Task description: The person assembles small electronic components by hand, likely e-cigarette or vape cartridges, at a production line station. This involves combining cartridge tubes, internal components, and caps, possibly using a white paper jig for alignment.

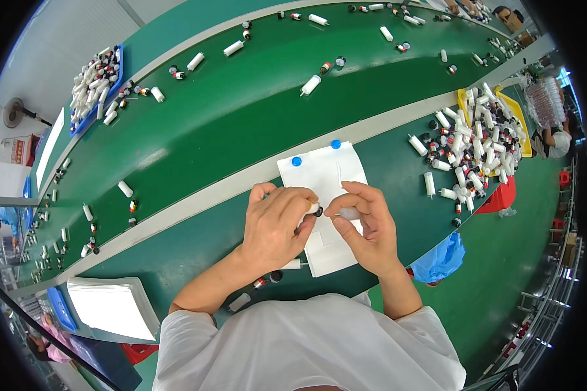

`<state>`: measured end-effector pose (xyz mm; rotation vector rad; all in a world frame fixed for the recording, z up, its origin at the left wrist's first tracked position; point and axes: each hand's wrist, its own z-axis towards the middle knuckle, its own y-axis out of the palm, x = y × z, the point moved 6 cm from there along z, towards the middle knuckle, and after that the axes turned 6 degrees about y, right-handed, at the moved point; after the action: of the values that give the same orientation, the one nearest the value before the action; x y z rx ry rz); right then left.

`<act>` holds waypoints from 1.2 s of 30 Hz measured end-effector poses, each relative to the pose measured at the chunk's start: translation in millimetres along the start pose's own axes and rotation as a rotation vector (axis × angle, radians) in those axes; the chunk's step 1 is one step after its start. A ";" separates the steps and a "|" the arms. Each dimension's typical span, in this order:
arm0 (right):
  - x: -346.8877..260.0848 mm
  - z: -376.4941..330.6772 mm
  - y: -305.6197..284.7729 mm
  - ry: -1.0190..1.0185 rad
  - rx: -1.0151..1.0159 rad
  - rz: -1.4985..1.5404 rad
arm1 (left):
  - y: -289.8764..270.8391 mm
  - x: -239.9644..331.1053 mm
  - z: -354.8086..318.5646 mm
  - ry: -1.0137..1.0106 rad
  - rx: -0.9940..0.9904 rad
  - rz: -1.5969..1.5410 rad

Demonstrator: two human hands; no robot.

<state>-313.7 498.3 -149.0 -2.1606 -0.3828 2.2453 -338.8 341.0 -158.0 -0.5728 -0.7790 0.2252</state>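
Note:
Above a white sheet of paper (pixel 333 259) on the green bench, both my hands meet at close range. My left hand (pixel 277 221) is closed, gripping a small white piece with a black ring-like end (pixel 318 211) between thumb and fingers. My right hand (pixel 370 228) pinches a whitish, translucent small part (pixel 350 213), its tip pointing at the black end. Fingers cover much of both parts. Under my left forearm lie a white cylinder (pixel 239 302), a red-and-black piece (pixel 259 283) and a black cap (pixel 276 276).
Two blue round pieces (pixel 336 144) sit on the paper's far edge. At right, white cylinders spill around a yellow tray (pixel 518 117). Beyond a pale rail runs a green conveyor (pixel 241 104) with scattered parts; a blue tray (pixel 119 78) is heaped. A paper stack (pixel 111 306) lies left.

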 end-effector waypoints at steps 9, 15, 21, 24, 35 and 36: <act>11.7 -3.7 11.2 0.037 0.009 -0.035 | 19.7 -14.1 -12.4 -0.175 -0.067 -0.072; 22.3 -1.6 -1.0 0.089 -0.048 -0.005 | 35.3 -35.1 -22.0 -0.617 -0.148 -0.918; 15.5 3.1 -5.2 -0.122 0.094 -0.389 | 24.0 -21.5 -12.3 -0.255 -0.148 -0.283; 15.5 1.8 9.4 -0.053 -0.041 -0.183 | 25.8 -17.4 -14.2 -0.162 -0.124 -0.110; 27.1 13.7 -11.4 0.144 0.028 0.153 | 57.9 -38.7 -27.3 -0.833 -0.110 -1.233; 28.9 14.1 -12.0 0.144 0.029 0.155 | 52.5 -39.1 -24.5 -0.676 -0.122 -0.940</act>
<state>-331.1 512.4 -175.0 -2.3956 -0.1856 2.1330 -347.7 359.0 -225.0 -0.1811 -1.6399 -0.5321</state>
